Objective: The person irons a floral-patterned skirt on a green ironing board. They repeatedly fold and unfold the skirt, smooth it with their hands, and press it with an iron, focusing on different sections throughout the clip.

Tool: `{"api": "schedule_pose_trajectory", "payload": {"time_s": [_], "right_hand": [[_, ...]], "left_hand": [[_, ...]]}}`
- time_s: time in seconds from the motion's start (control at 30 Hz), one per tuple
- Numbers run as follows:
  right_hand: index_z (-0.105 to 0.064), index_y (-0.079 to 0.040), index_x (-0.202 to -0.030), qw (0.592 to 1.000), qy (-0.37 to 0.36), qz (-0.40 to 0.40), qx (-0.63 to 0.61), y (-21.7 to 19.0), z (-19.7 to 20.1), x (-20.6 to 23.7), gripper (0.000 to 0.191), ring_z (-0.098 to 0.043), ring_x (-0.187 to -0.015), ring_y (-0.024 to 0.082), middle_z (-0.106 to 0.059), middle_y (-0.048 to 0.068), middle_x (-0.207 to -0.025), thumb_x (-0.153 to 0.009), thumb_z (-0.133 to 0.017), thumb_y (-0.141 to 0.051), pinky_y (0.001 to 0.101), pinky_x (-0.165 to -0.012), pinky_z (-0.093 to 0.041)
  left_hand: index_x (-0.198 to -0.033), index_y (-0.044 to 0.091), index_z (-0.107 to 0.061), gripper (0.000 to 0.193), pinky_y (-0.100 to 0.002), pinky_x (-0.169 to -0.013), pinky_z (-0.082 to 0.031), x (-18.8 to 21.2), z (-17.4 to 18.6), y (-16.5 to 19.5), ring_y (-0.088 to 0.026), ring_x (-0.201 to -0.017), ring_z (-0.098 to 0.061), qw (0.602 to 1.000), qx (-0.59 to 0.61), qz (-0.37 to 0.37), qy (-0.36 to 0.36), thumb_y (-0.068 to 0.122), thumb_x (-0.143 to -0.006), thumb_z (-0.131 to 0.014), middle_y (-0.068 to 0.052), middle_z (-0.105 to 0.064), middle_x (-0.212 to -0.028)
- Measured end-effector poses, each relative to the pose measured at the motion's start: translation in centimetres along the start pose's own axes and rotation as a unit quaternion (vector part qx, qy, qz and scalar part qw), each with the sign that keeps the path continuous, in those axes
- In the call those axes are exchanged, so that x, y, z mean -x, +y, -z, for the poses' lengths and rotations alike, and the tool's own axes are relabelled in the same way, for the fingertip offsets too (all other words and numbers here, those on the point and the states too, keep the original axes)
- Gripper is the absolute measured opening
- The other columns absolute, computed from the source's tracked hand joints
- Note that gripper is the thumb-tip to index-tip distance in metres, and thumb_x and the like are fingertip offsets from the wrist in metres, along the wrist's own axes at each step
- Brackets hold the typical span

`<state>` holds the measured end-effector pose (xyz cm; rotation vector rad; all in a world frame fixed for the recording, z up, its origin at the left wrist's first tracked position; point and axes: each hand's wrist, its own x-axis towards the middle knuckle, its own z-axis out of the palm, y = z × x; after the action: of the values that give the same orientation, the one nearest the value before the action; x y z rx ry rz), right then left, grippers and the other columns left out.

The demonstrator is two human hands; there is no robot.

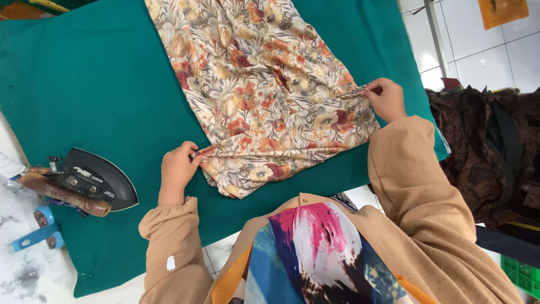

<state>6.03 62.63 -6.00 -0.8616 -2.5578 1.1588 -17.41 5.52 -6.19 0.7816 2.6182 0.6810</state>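
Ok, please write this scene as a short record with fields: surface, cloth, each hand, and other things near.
surface: green table cover
cloth: floral fabric, wrinkled, lying across the cover
left hand: pinches the fabric's near left edge
right hand: pinches the fabric's right edge
iron: black, wooden handle, lying at the left, apart from the fabric
sleeves: tan, on both arms
beside table: dark patterned clothes at the right
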Motion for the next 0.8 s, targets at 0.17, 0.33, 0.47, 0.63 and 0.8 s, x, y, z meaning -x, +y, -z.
{"api": "schedule_pose_trajectory", "payload": {"time_s": [0.17, 0.33, 0.47, 0.63, 0.8], "right_hand": [[-0.063, 0.002, -0.094, 0.993, -0.011, 0.003, -0.118, 0.1, -0.6, -0.6, 0.009, -0.074, -0.096, 0.016, -0.069, 0.011, -0.104, -0.097, -0.071, 0.005, 0.0298, -0.08, -0.06], [-0.06, 0.001, -0.092, 0.97, -0.005, 0.005, -0.244, -1.0, 0.7, 0.1, 0.016, -0.069, -0.095, 0.016, -0.067, 0.011, -0.107, -0.094, -0.07, 0.013, 0.031, -0.083, -0.059], [-0.059, 0.001, -0.088, 0.946, 0.005, 0.045, -0.321, -2.4, 3.5, 2.7, 0.02, -0.068, -0.098, 0.018, -0.064, 0.011, -0.109, -0.09, -0.066, 0.02, 0.0331, -0.089, -0.061], [-0.057, 0.002, -0.086, 0.933, 0.048, 0.102, -0.341, -3.5, 6.5, 9.4, 0.023, -0.068, -0.099, 0.018, -0.064, 0.012, -0.11, -0.091, -0.065, 0.023, 0.0341, -0.091, -0.062], [-0.057, 0.003, -0.086, 0.922, 0.088, 0.15, -0.345, -3.6, 8.7, 17.1, 0.023, -0.069, -0.099, 0.019, -0.063, 0.012, -0.109, -0.089, -0.064, 0.025, 0.0362, -0.093, -0.064]], "left_hand": [[-0.089, 0.012, -0.072, 0.03, -0.045, -0.065, -0.053, -1.5, -0.5, 0.1, -0.029, -0.082, -0.066, 0.997, -0.056, 0.037, -0.039, 0.028, -0.069, -0.089, -0.007, -0.066, -0.083], [-0.081, 0.008, -0.066, 0.019, -0.04, -0.07, -0.055, -1.4, -0.2, 0.0, -0.031, -0.084, -0.068, 0.998, 0.016, -0.048, 0.046, 0.014, -0.072, -0.081, -0.009, -0.069, -0.092], [-0.105, 0.006, -0.067, 0.025, -0.038, -0.069, -0.054, 2.2, 2.2, 1.5, -0.029, -0.079, -0.072, 0.982, 0.154, 0.034, 0.105, 0.007, -0.082, -0.077, -0.011, -0.071, -0.088], [-0.106, 0.009, -0.075, 0.021, -0.039, -0.083, -0.056, 9.8, 5.2, 4.5, -0.031, -0.093, -0.071, 0.96, 0.035, -0.098, 0.258, -0.003, -0.089, -0.072, -0.012, -0.072, -0.1], [-0.104, 0.007, -0.077, 0.017, -0.037, -0.083, -0.055, 18.0, 5.1, 6.7, -0.029, -0.092, -0.07, 0.927, -0.051, -0.122, 0.351, -0.006, -0.093, -0.076, -0.01, -0.072, -0.098]]}}
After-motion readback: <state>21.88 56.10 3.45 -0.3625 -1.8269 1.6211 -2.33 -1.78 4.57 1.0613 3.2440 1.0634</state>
